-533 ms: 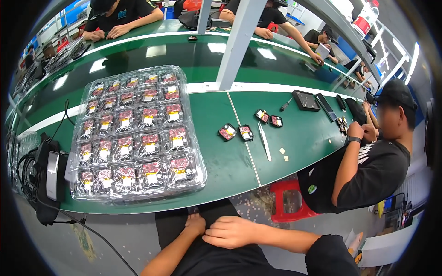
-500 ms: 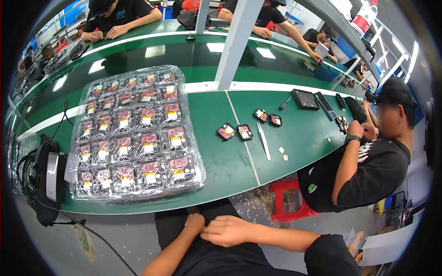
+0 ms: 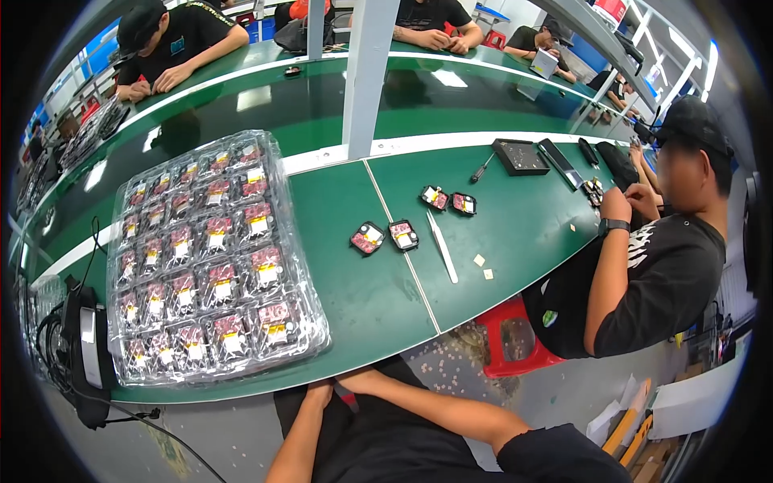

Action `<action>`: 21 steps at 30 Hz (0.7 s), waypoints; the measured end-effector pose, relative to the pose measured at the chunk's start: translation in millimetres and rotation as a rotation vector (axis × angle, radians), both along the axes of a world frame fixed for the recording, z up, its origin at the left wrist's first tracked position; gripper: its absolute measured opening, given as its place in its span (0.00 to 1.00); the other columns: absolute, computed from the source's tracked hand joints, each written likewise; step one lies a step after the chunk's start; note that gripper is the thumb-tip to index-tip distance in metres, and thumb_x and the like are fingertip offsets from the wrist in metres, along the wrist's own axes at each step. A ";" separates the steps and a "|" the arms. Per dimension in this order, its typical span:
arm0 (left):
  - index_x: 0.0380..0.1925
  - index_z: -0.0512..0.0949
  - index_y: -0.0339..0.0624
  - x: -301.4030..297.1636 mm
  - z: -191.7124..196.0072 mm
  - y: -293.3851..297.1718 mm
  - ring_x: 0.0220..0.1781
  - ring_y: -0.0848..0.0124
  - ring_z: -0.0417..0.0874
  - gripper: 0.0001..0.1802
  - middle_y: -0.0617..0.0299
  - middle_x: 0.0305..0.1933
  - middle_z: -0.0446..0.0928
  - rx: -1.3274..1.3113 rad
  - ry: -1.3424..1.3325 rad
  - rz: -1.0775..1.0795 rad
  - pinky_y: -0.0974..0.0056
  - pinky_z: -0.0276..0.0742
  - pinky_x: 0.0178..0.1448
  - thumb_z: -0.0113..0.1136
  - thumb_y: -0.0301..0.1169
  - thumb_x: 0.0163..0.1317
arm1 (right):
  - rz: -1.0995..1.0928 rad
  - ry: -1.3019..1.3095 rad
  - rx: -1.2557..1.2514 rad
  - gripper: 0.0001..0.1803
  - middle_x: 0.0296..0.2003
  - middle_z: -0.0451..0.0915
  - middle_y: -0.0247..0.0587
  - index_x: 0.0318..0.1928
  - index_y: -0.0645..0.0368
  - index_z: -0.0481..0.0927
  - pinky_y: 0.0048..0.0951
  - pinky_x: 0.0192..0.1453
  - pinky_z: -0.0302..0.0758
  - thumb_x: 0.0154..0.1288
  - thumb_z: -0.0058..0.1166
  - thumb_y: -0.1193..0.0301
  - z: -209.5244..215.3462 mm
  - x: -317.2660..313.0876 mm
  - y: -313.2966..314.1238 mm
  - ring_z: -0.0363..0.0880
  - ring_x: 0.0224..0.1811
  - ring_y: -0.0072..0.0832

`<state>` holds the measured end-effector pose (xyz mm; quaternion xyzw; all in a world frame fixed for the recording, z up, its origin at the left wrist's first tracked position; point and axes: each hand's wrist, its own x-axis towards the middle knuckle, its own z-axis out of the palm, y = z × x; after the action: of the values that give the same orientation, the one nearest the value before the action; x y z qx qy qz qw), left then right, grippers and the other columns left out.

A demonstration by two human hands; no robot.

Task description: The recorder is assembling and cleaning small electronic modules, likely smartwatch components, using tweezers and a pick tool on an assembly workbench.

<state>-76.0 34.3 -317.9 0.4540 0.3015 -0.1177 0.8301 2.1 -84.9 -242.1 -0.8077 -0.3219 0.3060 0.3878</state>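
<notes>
My left hand (image 3: 320, 391) and my right hand (image 3: 360, 379) are close together above my lap, at the table's near edge. Their fingers pass under that edge and are hidden, so whether they hold anything does not show. Above them on the green table (image 3: 354, 310) lies a clear plastic tray (image 3: 310, 342), its pockets filled with small black-cased modules with red, yellow and white faces. Right of the tray lie loose modules of the same kind, among them one module (image 3: 368, 238) and another (image 3: 403, 235). White tweezers (image 3: 442, 248) rest beside them.
Small pale squares (image 3: 479, 261), a screwdriver (image 3: 481, 169) and a black box (image 3: 520, 157) are on the right side. A co-worker (image 3: 656, 266) sits there near a red stool (image 3: 515, 342). A grey post (image 3: 369, 88) rises at the back. Cables and a black device (image 3: 87, 346) hang at the left.
Both my hands have moved forward from my lap to beneath the table edge. The view has shifted, so the table items appear further left. A co-worker's outstretched arm across the table has drawn back.
</notes>
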 end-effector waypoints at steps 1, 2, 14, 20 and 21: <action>0.74 0.59 0.43 -1.4 -1.2 0.1 0.77 0.59 0.62 0.33 0.57 0.77 0.61 -0.006 -0.022 -0.037 0.54 0.62 0.77 0.44 0.49 0.78 | -0.056 0.057 0.025 0.21 0.56 0.78 0.61 0.57 0.65 0.77 0.48 0.63 0.73 0.76 0.45 0.62 10.2 -3.8 -3.9 0.77 0.58 0.55; 0.73 0.60 0.44 -11.8 -20.4 6.7 0.76 0.60 0.64 0.32 0.57 0.76 0.62 0.011 -0.075 -0.033 0.54 0.66 0.74 0.46 0.49 0.77 | -0.041 0.062 0.030 0.21 0.56 0.78 0.61 0.57 0.65 0.77 0.48 0.63 0.73 0.76 0.45 0.62 37.1 -10.4 -3.4 0.77 0.58 0.55; 0.73 0.61 0.47 -7.6 -46.8 8.7 0.73 0.60 0.66 0.31 0.58 0.75 0.62 0.052 -0.038 -0.117 0.49 0.70 0.69 0.49 0.49 0.76 | -0.511 -0.974 0.292 0.18 0.48 0.83 0.53 0.49 0.67 0.81 0.42 0.53 0.78 0.59 0.50 0.87 280.7 99.5 -100.5 0.82 0.47 0.50; 0.73 0.61 0.50 -6.1 -48.4 5.7 0.73 0.60 0.66 0.31 0.59 0.75 0.61 0.082 -0.010 -0.116 0.46 0.71 0.68 0.50 0.49 0.76 | -0.637 -0.999 -0.194 0.21 0.58 0.77 0.54 0.61 0.65 0.76 0.44 0.58 0.74 0.68 0.54 0.76 253.3 176.1 -126.9 0.76 0.52 0.50; 0.73 0.61 0.49 -7.6 -52.2 6.8 0.73 0.60 0.66 0.31 0.59 0.75 0.61 0.084 -0.013 -0.115 0.47 0.72 0.67 0.51 0.49 0.76 | -0.632 -0.998 -0.190 0.21 0.58 0.77 0.54 0.61 0.65 0.76 0.44 0.58 0.74 0.68 0.54 0.76 252.8 176.6 -128.9 0.76 0.52 0.50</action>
<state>-83.6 41.0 -370.1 0.5058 0.2743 -0.1493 0.8041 178.7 -213.8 10.8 -0.9416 -0.1803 -0.2133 0.1878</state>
